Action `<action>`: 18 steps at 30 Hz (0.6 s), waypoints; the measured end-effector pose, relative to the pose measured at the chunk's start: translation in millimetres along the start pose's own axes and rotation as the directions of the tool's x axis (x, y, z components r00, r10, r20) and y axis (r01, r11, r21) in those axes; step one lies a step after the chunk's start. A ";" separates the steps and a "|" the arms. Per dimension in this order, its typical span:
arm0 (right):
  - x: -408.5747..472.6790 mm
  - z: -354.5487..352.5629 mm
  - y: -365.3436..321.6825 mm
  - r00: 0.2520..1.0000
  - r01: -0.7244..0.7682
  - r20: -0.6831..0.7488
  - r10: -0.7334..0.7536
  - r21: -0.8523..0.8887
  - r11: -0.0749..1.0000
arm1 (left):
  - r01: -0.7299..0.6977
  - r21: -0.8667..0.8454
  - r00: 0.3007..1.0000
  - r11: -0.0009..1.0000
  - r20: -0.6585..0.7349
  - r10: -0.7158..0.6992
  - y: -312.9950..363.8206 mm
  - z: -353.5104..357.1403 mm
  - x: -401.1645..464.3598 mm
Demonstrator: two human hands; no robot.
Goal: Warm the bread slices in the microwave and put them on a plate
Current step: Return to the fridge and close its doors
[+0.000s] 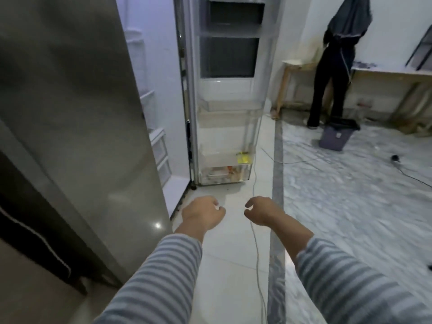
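Tiles of pale floor (224,265) run to an open fridge door (228,113) at twelve o'clock; left hand (202,212) and right hand (261,212) hang loosely curled, empty.

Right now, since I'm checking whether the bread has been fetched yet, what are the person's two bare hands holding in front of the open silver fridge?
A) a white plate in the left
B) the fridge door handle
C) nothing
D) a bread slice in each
C: the left hand and the right hand hang loosely curled over the pale tiled floor, holding nothing.
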State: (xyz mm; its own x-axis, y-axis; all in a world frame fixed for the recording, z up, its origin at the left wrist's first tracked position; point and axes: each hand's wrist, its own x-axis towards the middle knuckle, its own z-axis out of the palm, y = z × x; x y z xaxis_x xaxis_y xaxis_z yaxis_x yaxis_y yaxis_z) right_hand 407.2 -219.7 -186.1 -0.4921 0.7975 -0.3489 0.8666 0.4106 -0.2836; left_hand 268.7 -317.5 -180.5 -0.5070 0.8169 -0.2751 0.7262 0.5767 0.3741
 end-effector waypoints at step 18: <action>239.2 -133.9 61.7 0.954 -0.234 -0.124 0.272 0.258 0.937 | -0.275 0.079 0.962 0.958 0.018 0.274 146.0 -65.4 295.7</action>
State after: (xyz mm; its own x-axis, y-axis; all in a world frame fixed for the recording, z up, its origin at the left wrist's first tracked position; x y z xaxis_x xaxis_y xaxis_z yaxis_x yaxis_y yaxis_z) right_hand 354.0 55.6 -167.5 -0.2232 0.9277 -0.2993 0.9060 0.0842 -0.4148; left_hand 194.5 9.0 -149.2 -0.2799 0.9434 -0.1781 0.8717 0.3274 0.3645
